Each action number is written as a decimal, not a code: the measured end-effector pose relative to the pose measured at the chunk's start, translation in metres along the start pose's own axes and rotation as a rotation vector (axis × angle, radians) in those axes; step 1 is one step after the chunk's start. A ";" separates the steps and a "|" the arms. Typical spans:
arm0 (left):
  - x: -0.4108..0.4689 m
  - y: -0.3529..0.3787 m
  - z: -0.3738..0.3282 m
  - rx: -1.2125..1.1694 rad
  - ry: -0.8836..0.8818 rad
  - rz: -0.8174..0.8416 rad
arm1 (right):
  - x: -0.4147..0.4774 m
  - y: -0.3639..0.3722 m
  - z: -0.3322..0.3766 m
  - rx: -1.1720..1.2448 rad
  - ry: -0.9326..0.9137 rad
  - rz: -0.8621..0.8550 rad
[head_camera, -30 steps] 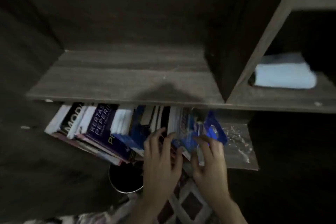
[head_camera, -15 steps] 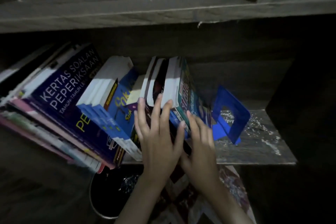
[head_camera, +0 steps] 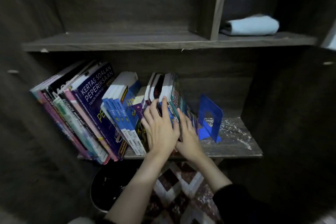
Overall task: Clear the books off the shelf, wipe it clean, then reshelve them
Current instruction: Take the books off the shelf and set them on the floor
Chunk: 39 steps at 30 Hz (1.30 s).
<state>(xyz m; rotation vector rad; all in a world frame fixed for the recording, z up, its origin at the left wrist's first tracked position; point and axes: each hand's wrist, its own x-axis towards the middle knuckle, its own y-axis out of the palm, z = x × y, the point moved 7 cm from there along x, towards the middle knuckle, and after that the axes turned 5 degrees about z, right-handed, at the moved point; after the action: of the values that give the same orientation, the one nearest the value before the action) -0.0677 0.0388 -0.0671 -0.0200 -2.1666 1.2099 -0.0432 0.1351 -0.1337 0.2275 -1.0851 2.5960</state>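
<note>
Clearing stage, by the look of it: the lower shelf (head_camera: 234, 151) carries a row of books (head_camera: 94, 107), all left of the blue bookend (head_camera: 209, 114). Just left of the bookend, the left hand (head_camera: 160, 129) lays straight fingers on the end spines and the right hand (head_camera: 189, 138) presses flat against the outermost cover (neither wraps anything). Next they must squeeze and draw a batch out. A folded cloth (head_camera: 252, 24) waits above the bookend. Both thumbs are hidden, and the white flecks (head_camera: 234, 131) right of it are unclear.
</note>
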 end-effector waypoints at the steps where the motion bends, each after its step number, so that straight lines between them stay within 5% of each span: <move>1: 0.000 0.001 0.000 -0.097 -0.020 0.008 | 0.000 0.002 -0.002 -0.003 0.014 0.019; 6: 0.010 0.014 -0.002 -0.504 -0.188 0.097 | 0.003 0.008 -0.015 -0.032 0.058 0.078; 17: 0.018 0.024 -0.004 -0.575 -0.159 -0.023 | -0.003 0.008 -0.028 0.151 -0.010 0.142; 26: -0.029 -0.076 -0.004 -0.858 -0.132 0.075 | -0.032 -0.044 -0.019 0.532 0.041 0.007; 30: -0.055 -0.099 0.020 -1.209 -0.261 0.145 | -0.054 -0.051 -0.027 0.729 0.164 0.258; 36: -0.125 -0.041 0.059 -1.278 -0.578 0.312 | -0.127 -0.018 -0.063 0.914 0.374 0.592; 39: -0.160 0.001 0.063 -1.351 -0.714 0.377 | -0.172 0.019 -0.101 1.016 0.613 0.601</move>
<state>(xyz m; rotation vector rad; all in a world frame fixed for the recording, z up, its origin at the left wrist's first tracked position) 0.0242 -0.0581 -0.1748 -0.6613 -3.2911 -0.4052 0.1087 0.1552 -0.2626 -0.7391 0.4971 3.1336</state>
